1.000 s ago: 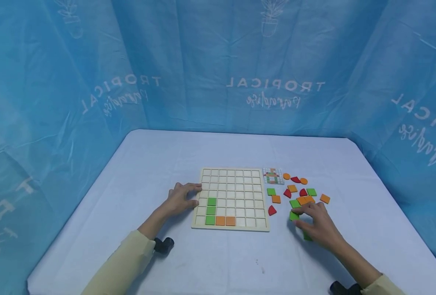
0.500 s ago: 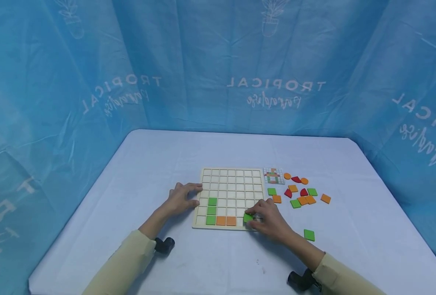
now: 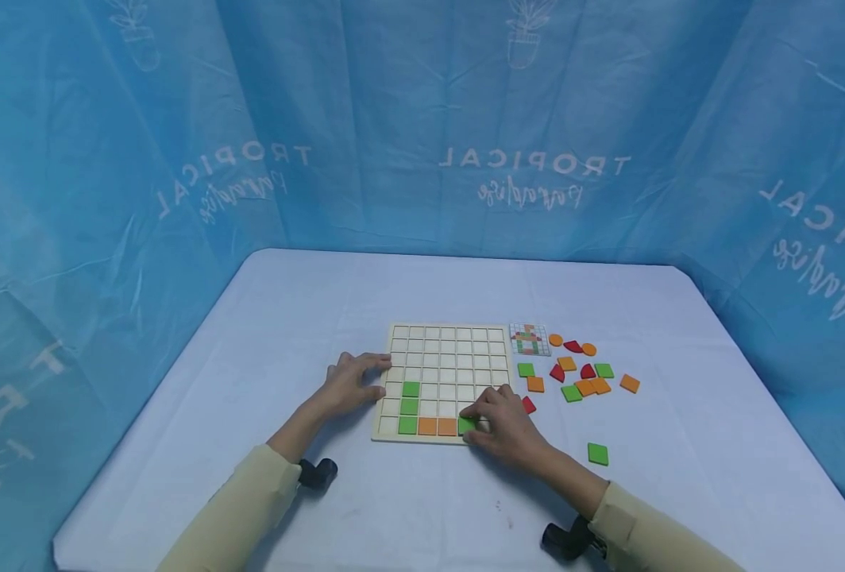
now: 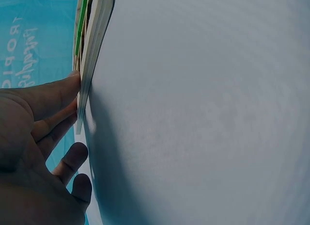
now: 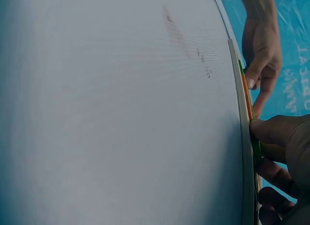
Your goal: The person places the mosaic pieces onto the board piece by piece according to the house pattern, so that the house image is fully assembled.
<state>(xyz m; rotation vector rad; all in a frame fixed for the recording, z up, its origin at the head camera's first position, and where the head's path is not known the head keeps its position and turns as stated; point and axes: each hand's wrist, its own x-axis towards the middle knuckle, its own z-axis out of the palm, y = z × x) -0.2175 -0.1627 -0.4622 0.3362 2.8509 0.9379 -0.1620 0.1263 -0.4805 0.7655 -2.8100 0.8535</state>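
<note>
**Green Tile Reaches the Bottom Row**

The right hand (image 3: 504, 425) brings a green tile (image 3: 465, 426) to the bottom row of the board (image 3: 465, 357), right beside the second of two orange tiles (image 3: 447, 427). A second ago the same tile was among the loose pieces (image 3: 585, 387) to the board's right; half a second ago it was over the same row, a little farther right. The left hand (image 3: 347, 385) has hardly moved. The row appears to be one tile short of nothing but a release at this spot, a judgement from its place beside the orange pair; whether the tile lies flat in its cell cannot be told. A green column (image 3: 410, 406) stands at the row's other end, and a pattern card (image 3: 530, 339) lies at the board's far right corner.

The right hand reaches in from the right, pinching the tile, thumb on the near side and index finger on the far side, the other fingers curled. The left hand, relaxed and holding nothing, touches the board's left edge with thumb and finger spread, seemingly to steady it.
</note>
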